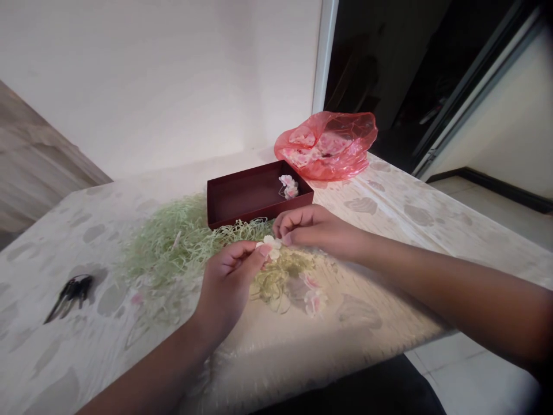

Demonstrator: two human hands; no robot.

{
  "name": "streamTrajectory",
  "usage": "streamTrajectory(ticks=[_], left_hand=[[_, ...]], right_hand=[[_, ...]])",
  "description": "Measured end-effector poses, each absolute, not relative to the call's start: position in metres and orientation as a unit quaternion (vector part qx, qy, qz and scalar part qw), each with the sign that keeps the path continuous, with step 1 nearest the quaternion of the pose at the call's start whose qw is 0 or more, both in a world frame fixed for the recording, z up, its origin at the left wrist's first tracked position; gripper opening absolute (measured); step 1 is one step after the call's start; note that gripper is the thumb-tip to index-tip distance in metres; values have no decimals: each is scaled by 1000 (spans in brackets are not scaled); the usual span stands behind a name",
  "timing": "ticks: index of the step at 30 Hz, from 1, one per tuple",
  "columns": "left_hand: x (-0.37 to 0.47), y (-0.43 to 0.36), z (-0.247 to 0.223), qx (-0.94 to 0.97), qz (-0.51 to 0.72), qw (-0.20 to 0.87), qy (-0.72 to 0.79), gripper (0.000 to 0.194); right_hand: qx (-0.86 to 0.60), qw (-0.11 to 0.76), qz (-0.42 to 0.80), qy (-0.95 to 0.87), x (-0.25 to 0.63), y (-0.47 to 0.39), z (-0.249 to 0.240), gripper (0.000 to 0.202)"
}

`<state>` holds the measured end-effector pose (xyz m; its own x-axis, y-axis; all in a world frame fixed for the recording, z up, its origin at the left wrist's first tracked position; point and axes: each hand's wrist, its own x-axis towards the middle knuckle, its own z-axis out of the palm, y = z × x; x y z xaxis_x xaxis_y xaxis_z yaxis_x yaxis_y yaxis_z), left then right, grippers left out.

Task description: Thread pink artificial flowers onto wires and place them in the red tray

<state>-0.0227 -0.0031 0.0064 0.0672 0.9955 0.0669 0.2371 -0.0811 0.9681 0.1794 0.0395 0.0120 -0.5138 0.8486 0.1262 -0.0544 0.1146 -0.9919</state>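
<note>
A small white flower [271, 246] is pinched between the thumb and fingers of my left hand [231, 279]. Close on its right, my right hand [313, 230] has its thumb and fingers pressed together at the flower's edge; what they hold is too small to make out. Below the hands lies a tangle of yellowish strands [279, 282], with pink-and-white flowers [315, 301] beside it. Pale green shredded filler [173, 239] is heaped to the left. Behind the hands stands an open dark red box [246, 199] with pink-white flowers [288, 187] at its right end.
A translucent red plastic bag [341, 150] holding pink-and-white pieces sits at the table's back right. Dark keys [75, 294] lie at the left on the patterned tablecloth [415, 230]. A wall borders the back; the table's front edge is near my body.
</note>
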Motion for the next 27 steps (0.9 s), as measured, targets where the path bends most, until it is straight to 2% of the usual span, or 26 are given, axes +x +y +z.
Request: streamTrajectory(ticks=[6, 10, 13, 17, 22, 27], left_hand=[[-27, -2, 2, 575, 439, 458, 517, 25], [-28, -1, -1, 567, 439, 465, 519, 29], [-28, -1, -2, 574, 447, 446, 521, 26], [-28, 0, -3, 590, 481, 406, 505, 6], [-29, 0, 1, 632, 491, 346, 490, 17], [-28, 1, -1, 561, 479, 462, 493, 14]], right_hand=[[-323, 381, 604, -621, 172, 31, 11, 8], [-376, 427, 567, -596, 168, 25, 7, 11], [-401, 470, 552, -561, 168, 27, 6, 14], [-392, 508, 576, -506, 169, 31, 7, 15], [-331, 494, 655, -466, 167, 32, 10, 14], [-369, 443, 643, -504, 166, 30, 5, 10]])
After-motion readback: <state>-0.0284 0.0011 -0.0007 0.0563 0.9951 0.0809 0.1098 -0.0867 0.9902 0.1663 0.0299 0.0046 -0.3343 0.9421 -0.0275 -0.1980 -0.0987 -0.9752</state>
